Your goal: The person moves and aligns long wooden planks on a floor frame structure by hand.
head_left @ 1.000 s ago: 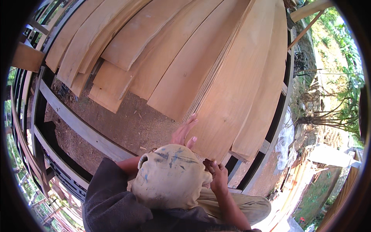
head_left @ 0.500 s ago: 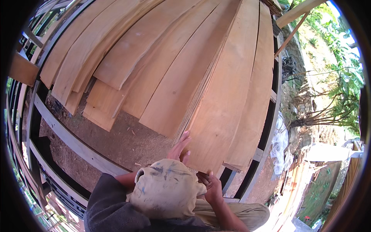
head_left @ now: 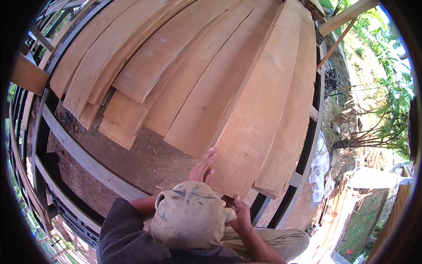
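Observation:
A wide, pale-brown wooden board (head_left: 250, 145) lies lengthwise in front of me, atop a layered stack whose edges show on its left. My left hand (head_left: 204, 166) rests by that left edge near the board's near end, fingers stretched out and the thumb apart. At the near end's right corner, my right hand (head_left: 240, 214) is closed on the board, its thumb against the end and its fingers folded, partly hidden. A stained beige cap (head_left: 189, 215) covers the wrists' inner side. Another board (head_left: 288, 145) lies along the right side.
More long boards (head_left: 198, 119) fan out to the left, their near ends uneven. A dark metal frame (head_left: 94, 169) surrounds them, with bare soil (head_left: 149, 165) below. Clear plastic sheeting (head_left: 319, 169) and shrubs stand beyond the right rail. A wooden post (head_left: 347, 16) slants in at upper right.
The whole view has shifted slightly. The dark gap between the board at my hands and the one right of it has narrowed. My right thumb sits a little higher at the board's end.

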`<action>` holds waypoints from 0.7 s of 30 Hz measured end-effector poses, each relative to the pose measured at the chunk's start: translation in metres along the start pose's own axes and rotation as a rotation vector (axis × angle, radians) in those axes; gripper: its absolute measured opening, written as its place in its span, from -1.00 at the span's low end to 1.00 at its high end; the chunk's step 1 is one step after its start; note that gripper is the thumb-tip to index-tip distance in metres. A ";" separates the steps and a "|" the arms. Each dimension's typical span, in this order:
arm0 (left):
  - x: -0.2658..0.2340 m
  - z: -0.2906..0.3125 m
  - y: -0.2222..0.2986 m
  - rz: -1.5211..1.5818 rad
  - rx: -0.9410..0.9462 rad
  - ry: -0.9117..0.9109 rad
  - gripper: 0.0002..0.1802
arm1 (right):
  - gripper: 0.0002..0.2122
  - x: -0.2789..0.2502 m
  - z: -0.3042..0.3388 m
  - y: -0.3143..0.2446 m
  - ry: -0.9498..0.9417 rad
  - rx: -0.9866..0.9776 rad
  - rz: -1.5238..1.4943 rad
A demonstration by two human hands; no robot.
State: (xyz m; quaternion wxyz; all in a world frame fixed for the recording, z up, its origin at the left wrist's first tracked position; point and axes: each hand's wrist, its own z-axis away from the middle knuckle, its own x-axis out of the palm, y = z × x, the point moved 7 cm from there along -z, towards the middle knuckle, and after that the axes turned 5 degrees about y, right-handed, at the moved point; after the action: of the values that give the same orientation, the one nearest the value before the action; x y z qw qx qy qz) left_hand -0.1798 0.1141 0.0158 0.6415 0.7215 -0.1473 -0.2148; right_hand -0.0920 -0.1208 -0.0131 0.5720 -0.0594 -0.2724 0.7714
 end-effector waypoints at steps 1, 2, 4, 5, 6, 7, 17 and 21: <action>0.002 0.001 -0.001 0.021 -0.014 -0.006 -0.45 | -0.65 -0.001 0.001 -0.001 0.000 -0.002 -0.009; 0.004 0.000 0.002 0.003 0.022 -0.011 -0.45 | -0.65 -0.002 0.001 -0.003 0.001 -0.004 -0.018; 0.005 -0.001 0.005 -0.041 0.070 -0.023 -0.46 | -0.65 0.000 0.003 -0.005 0.000 -0.012 -0.023; 0.006 -0.002 0.006 -0.063 0.087 -0.026 -0.46 | -0.65 0.000 0.004 -0.006 0.000 -0.016 -0.026; 0.007 -0.003 0.010 -0.085 0.087 -0.030 -0.46 | -0.66 -0.002 0.002 -0.005 -0.004 -0.013 -0.022; 0.008 -0.003 0.012 -0.106 0.088 -0.034 -0.46 | -0.66 -0.007 -0.001 -0.004 -0.008 -0.010 -0.018; 0.011 0.000 0.008 -0.064 0.094 -0.056 -0.51 | -0.67 -0.002 0.005 -0.013 0.032 -0.066 -0.020; 0.017 -0.003 0.008 -0.069 0.141 -0.064 -0.49 | -0.62 -0.003 0.005 -0.019 0.031 -0.080 0.006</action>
State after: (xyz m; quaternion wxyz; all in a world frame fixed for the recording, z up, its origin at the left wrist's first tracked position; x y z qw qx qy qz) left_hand -0.1632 0.1072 0.0217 0.5765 0.7622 -0.1574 -0.2488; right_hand -0.0769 -0.1213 -0.0002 0.5711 -0.0949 -0.2940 0.7606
